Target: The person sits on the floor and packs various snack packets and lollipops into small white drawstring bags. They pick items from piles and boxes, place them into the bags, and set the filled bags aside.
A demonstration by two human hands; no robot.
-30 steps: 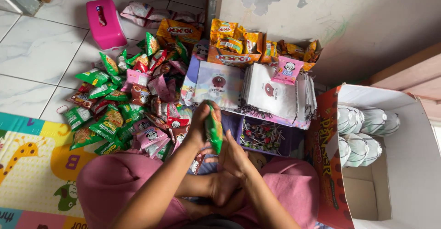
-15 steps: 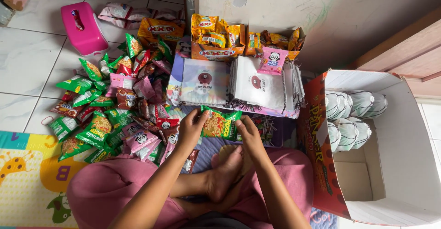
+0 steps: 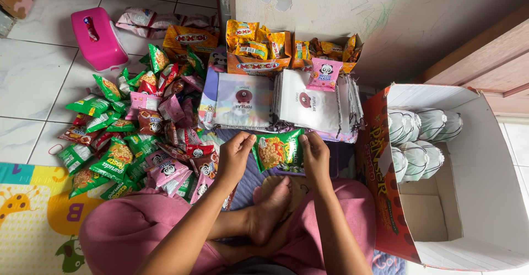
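a white tiled floor [image 3: 33,82] runs up to a wall [image 3: 386,16] with peeling paint, and a bright play mat [image 3: 30,220] covers the near left corner. the person sits cross-legged in pink trousers, both forearms reaching forward over a bare foot. the left hand [image 3: 236,155] and right hand [image 3: 315,155] are set apart, each pinching one side edge of a green snack packet [image 3: 277,151] held flat between them, just above the lap. left of it lies a heap of green, pink and red packets [image 3: 138,126]. beyond it lie stacks of white pouches [image 3: 308,105], then orange cartons [image 3: 259,46] against the wall. a pink box [image 3: 98,38] stands far left. an open cardboard box [image 3: 468,187] on the right holds white wrapped rolls [image 3: 419,126].
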